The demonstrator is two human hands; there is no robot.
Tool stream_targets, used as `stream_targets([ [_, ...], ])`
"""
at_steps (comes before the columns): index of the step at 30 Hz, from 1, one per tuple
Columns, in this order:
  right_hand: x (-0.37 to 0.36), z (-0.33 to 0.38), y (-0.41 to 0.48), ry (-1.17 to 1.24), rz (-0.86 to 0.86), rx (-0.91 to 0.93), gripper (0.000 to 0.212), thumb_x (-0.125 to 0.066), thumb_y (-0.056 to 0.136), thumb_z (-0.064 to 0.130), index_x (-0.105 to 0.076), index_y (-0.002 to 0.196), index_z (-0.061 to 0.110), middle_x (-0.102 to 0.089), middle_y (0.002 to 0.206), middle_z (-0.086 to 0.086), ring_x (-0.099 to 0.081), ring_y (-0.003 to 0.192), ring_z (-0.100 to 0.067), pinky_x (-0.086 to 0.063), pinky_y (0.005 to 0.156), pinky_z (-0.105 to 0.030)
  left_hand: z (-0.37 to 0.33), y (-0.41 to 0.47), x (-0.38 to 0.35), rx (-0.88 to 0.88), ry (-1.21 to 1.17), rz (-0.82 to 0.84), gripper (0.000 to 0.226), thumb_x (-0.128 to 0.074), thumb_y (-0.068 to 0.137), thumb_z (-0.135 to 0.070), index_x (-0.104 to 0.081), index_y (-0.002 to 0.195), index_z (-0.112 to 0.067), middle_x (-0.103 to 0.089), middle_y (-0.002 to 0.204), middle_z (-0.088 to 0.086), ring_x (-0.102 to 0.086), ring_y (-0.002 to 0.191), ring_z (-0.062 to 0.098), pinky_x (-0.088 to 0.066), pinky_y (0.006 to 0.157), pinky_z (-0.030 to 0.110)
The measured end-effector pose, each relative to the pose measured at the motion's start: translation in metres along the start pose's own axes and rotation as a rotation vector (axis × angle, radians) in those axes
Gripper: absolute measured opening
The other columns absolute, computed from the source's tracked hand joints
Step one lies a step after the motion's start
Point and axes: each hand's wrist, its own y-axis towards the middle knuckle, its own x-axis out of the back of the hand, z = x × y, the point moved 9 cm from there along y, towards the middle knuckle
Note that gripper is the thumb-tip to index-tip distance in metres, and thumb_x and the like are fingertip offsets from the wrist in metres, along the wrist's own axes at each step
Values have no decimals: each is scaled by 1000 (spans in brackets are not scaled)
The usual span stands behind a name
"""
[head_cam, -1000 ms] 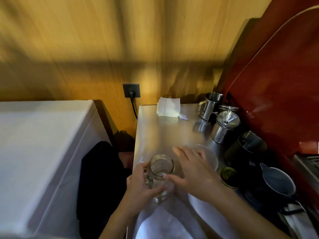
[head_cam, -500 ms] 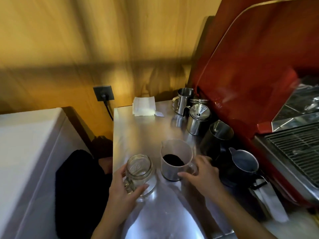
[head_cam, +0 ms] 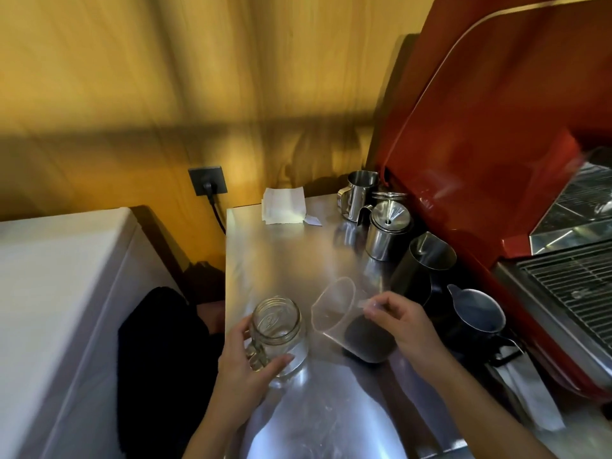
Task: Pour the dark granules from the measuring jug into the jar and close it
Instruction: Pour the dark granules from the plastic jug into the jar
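An open, empty glass jar [head_cam: 280, 329] with a handle stands on the steel counter [head_cam: 281, 260]. My left hand [head_cam: 245, 362] grips it by the handle side. To its right, a clear measuring jug [head_cam: 344, 316] is lifted and tilted, its mouth leaning towards the jar. Dark granules [head_cam: 367, 337] lie piled at the jug's bottom. My right hand [head_cam: 404, 323] holds the jug by its handle. No lid for the jar is in view.
Steel pitchers [head_cam: 357, 193] and a lidded steel pot [head_cam: 387, 230] stand along the right, with a dark pitcher [head_cam: 424, 266] and a small dark jug [head_cam: 473, 313]. A red espresso machine [head_cam: 496, 160] rises behind them. Folded white paper [head_cam: 283, 205] lies at the back. A white appliance [head_cam: 59, 293] stands left.
My right hand has taken the jug's handle, lifted it and tipped it towards the jar. My left hand keeps hold of the jar.
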Motion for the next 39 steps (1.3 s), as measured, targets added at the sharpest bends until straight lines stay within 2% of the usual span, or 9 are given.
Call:
stream_targets([
  [5,0,0,2,31,-39,-8,14,-52,90,13,-60,80,9,-59,76,-3,-50,75,-13,-37,67,-26,1,1,-2,12,-48,43,75,-86,50,-42,-42,110,-51,-54,124,1,-57,111,13,-45,82,16],
  [12,7,33,6,339,-128,110,22,-55,83,8,-50,62,5,-52,44,9,-46,44,-1,-38,43,-10,4,1,-2,33,-42,46,82,-87,45,-51,-40,112,-52,-53,123,-4,-56,107,4,-51,85,21],
  [20,-7,83,28,144,33,268,19,-60,73,21,-66,85,9,-71,69,6,-62,68,-8,-49,61,-14,5,6,-5,36,-69,96,80,-89,48,-45,-44,114,-50,-56,123,-10,-55,113,6,-48,92,24],
  [24,-19,104,30,-20,92,324,13,-67,73,25,-71,85,22,-73,78,8,-65,77,-9,-49,68,-14,-2,6,-5,5,-80,121,76,-87,53,-38,-45,116,-49,-55,121,-19,-52,111,-7,-43,88,8],
  [28,-31,118,35,-88,148,338,14,-66,73,26,-73,86,27,-73,82,10,-65,79,-7,-48,69,-11,1,4,-9,19,-37,184,99,-82,57,-45,-29,141,-40,-42,135,-19,-42,123,-6,-37,105,22],
  [30,-37,125,36,-116,188,361,12,-69,74,24,-72,86,26,-73,79,13,-65,77,-4,-47,67,-10,9,1,-8,63,-81,175,113,-83,50,-57,-21,143,-42,-32,134,-29,-35,120,-19,-35,100,13],
  [32,-43,132,36,-132,232,385,12,-71,75,23,-71,88,25,-72,75,15,-64,75,-2,-47,68,-10,18,-2,-7,119,-266,110,94,-80,49,-66,-35,130,-52,-39,129,-28,-41,113,-22,-43,92,13],
  [35,-47,136,37,-146,262,391,19,-65,74,23,-71,92,25,-73,80,13,-65,79,-6,-50,73,-14,49,-1,-6,252,-534,-78,50,-71,61,-68,-62,99,-36,-67,99,-10,-62,98,10,-51,86,38],
  [39,-53,143,37,-267,271,437,20,-66,72,29,-69,92,32,-72,86,13,-64,86,-3,-47,76,-11,67,0,-18,248,-521,-113,25,-68,75,-54,-68,85,-31,-67,81,-14,-61,79,2,-43,76,34],
])
